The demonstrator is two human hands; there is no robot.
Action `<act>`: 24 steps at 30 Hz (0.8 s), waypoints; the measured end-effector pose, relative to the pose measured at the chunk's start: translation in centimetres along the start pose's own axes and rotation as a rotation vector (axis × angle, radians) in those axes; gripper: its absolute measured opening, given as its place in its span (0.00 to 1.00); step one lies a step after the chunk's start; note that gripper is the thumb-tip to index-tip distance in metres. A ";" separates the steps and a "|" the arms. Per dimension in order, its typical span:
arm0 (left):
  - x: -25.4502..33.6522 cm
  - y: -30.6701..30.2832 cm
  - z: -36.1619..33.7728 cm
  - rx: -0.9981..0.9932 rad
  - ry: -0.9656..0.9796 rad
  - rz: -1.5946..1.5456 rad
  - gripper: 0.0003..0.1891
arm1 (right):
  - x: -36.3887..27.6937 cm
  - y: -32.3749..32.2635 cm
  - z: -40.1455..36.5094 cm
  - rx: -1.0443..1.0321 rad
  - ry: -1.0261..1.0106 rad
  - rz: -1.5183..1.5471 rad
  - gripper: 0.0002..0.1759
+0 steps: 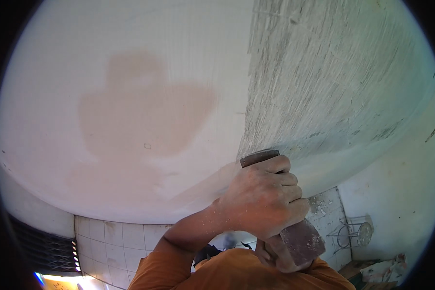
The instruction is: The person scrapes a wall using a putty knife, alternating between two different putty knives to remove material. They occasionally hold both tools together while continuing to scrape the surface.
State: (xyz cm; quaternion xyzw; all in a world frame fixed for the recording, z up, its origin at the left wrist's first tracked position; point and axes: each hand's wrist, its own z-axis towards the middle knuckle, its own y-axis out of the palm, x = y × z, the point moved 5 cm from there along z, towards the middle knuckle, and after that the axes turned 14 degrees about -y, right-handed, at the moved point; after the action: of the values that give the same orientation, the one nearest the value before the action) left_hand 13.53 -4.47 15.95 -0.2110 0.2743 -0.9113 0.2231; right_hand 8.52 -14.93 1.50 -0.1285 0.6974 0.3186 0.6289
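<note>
My left hand (263,193) is closed in front of the pale surface, its back towards me and dusted with white specks. A dark, straight-edged end of a dusty brown block (260,158) sticks out above its knuckles, right at the surface. Below the fist, the block's broad reddish-brown face shows, speckled with white dust. My right hand (277,256) is wrapped round this lower part, near my orange shirt; its arm is mostly hidden. The large curved-looking surface (193,58) is smooth and white on the left, with grey streaks (314,72) on the right.
A round-topped metal stool (362,234) stands at the lower right, with crumpled white material (385,271) close by. White crumbs lie on the tiled floor (324,205). Dark lattice panelling (41,246) is at the lower left.
</note>
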 end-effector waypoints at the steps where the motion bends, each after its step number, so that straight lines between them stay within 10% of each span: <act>1: 0.0 0.2 -0.2 -0.028 -0.008 0.027 0.09 | 0.1 0.2 0.1 0.000 -0.004 0.003 0.29; 24: 0.4 -0.4 1.6 0.008 0.047 0.044 0.10 | -1.3 -0.6 0.5 0.093 -0.176 0.106 0.27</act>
State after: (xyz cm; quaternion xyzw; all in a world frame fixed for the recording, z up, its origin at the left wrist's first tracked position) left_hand 13.84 -5.00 17.51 -0.1827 0.2804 -0.9120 0.2372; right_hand 9.48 -15.39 2.62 -0.0338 0.6595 0.3288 0.6751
